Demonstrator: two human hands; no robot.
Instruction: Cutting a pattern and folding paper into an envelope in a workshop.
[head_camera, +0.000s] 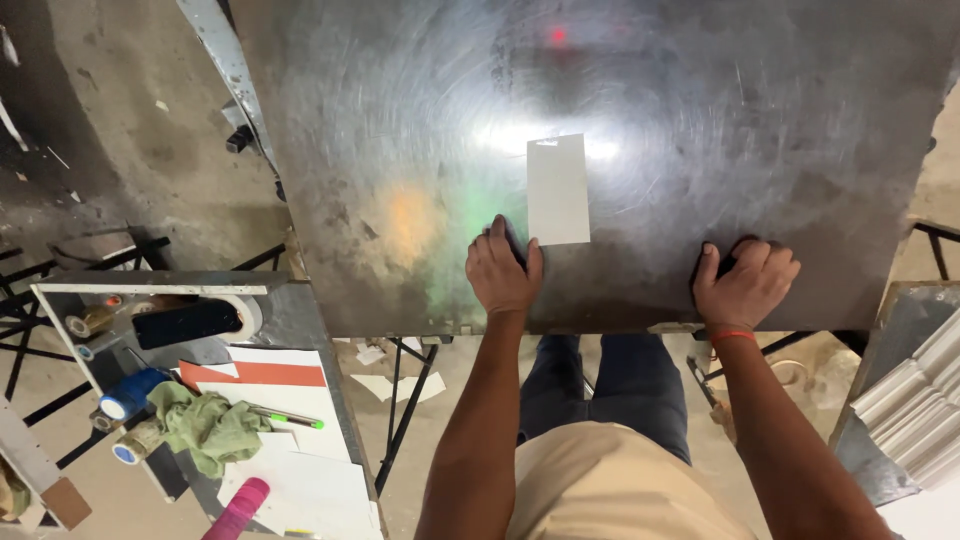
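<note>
The small white rectangular tile (558, 190) lies loose on the scratched grey metal surface (700, 120), just beyond the left hand (502, 272), whose fingers are curled on a dark object. The right hand (745, 283), well apart, is curled likewise. The tile could be nudged askew by a careless slide.

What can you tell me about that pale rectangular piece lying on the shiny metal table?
The pale rectangular piece is a flat, thin, off-white slab, perhaps a tile or card, with straight edges and a small notch at its top. It lies flat, long side pointing away from the person, near the middle of the scuffed metal table, partly in a bright glare. The left hand rests right beside its lower left corner; whether they touch is unclear. The right hand is well apart.
</note>
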